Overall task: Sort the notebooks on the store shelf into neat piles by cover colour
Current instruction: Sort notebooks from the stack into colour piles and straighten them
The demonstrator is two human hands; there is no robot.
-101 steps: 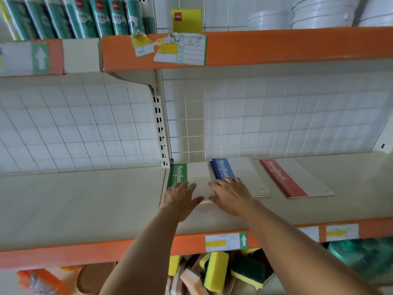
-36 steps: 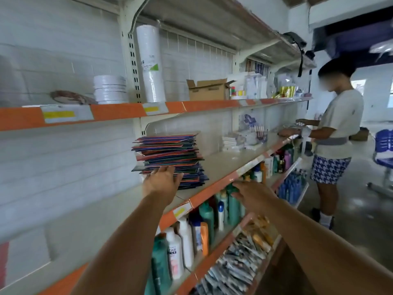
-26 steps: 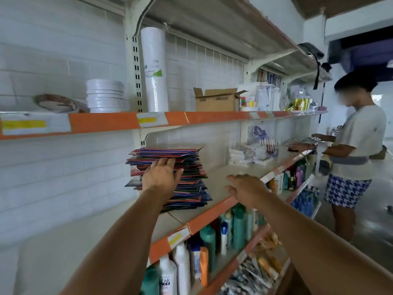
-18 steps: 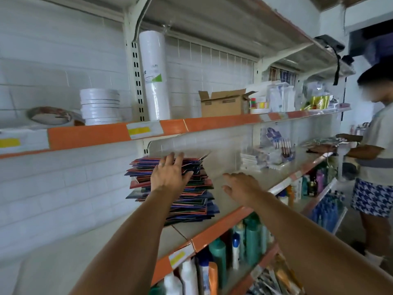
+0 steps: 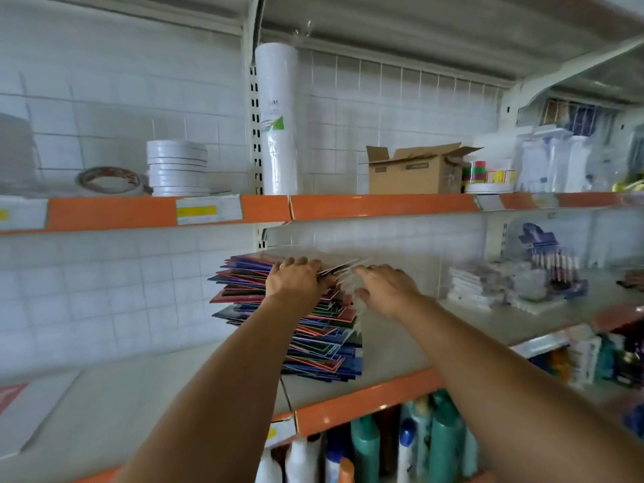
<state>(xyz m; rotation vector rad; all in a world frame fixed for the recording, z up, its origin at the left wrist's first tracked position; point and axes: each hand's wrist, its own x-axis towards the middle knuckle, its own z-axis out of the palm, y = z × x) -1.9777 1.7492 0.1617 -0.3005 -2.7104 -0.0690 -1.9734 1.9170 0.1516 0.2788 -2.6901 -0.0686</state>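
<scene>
**shelfwatcher:** so what's the notebook stack (image 5: 313,329) looking like?

**aisle9:** honestly a mess lol. Tall, ragged pile of thin notebooks, covers mixed red, blue and some dark green, edges fanned out at all angles, nothing squared up. It sits on the middle shelf (image 5: 400,350), near its orange front edge and right beside the seam where two shelf sections meet.

**shelfwatcher:** and the hands?

**aisle9:** left hand (image 5: 296,282) is on the top of the pile, fingers curled over the upper notebooks, gripping them. Right hand (image 5: 383,287) is just beside the pile's top right corner, fingers spread and loose; it's blurry, so can't tell if it touches the covers.

**shelfwatcher:** anything sorted already?

**aisle9:** one red-and-white notebook (image 5: 21,413) lies flat at the shelf's far left end, well apart from the pile.
</scene>
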